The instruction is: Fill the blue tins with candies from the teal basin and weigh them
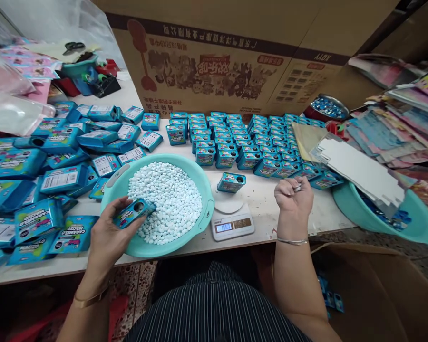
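My left hand [109, 235] grips a small blue candy box [128, 214] with a round hole in its top. That box is tilted over the left part of a turquoise basin [206, 190], which holds a heap of small white candies [167, 199]. Raised above the table's right half, my right hand [291, 202] is closed in a fist, with a bit of white candy showing between the fingers. Between the hands sits a small digital scale [235, 230]; one blue box [231, 182] stands at the back of its white round pan [228, 204].
Rows of upright blue boxes [226, 154] fill the table's back. More boxes [64, 178] lie piled at left. A big carton [214, 57] stands behind. At right are a second turquoise basin [423, 213], white card sheets [364, 171] and stacked printed bags [388, 128].
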A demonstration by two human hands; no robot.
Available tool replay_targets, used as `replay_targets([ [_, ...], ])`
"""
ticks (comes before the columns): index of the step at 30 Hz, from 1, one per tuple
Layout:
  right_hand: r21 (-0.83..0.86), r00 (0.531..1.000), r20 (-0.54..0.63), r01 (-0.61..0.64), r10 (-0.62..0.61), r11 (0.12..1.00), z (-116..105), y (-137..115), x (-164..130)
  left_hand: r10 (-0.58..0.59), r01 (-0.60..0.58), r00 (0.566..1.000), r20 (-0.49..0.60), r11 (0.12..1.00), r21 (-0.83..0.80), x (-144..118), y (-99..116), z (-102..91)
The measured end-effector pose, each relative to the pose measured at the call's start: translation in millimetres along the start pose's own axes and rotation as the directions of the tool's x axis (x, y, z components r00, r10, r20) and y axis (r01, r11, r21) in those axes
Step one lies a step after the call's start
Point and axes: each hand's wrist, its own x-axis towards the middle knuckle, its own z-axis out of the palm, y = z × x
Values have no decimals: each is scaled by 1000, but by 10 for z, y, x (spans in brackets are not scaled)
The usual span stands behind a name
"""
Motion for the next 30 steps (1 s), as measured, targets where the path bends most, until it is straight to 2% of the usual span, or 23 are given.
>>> replay_targets([
  [5, -85, 997, -73, 7, -13, 996, -368, -108, -59, 34, -35, 999, 22, 999, 38, 12, -67, -65],
  [8, -143, 995, -92, 15, -28, 990, -594, -120, -79, 110, -111, 994, 10, 989, 101, -15, -1, -106],
  [12, -197, 991, -94, -111, 94, 974, -787, 2, -153, 280, -260, 953, -118, 952, 163, -82, 344, -112],
  [14, -231, 978, -90, -203, 187, 952, -830, 110, -187, 349, -336, 932, -103, 934, 119, -77, 584, -40],
  [16, -253, 967, -82, -252, 239, 934, -848, 213, -193, 428, -428, 904, 27, 903, 43, -11, 829, 120],
  [17, -259, 966, -70, -258, 248, 931, -849, 254, -183, 473, -477, 873, 118, 879, 7, 45, 946, 237],
  [19, -259, 969, -35, -245, 244, 934, -838, 308, -142, 563, -579, 768, 306, 814, -44, 193, 1159, 544],
  [21, -248, 974, -9, -223, 227, 943, -815, 328, -90, 626, -676, 631, 458, 734, -73, 347, 1340, 922],
  [22, -240, 977, -6, -210, 215, 948, -802, 329, -66, 630, -712, 573, 524, 700, -62, 411, 1416, 1120],
  [23, -232, 980, -9, -196, 200, 953, -789, 327, -46, 603, -735, 534, 593, 677, -26, 460, 1482, 1314],
  [25, -209, 985, -36, -171, 168, 963, -767, 317, -23, 519, -749, 496, 696, 661, 41, 510, 1578, 1652],
  [27, -161, 985, -96, -155, 140, 975, -751, 304, -20, 455, -740, 484, 747, 669, 72, 516, 1626, 1869],
  [29, -109, 979, -161, -141, 122, 984, -727, 294, -28, 447, -729, 482, 754, 681, 63, 519, 1645, 1916],
  [30, -96, 977, -180, -133, 114, 986, -707, 293, -34, 474, -725, 489, 732, 688, 39, 533, 1655, 1869],
])
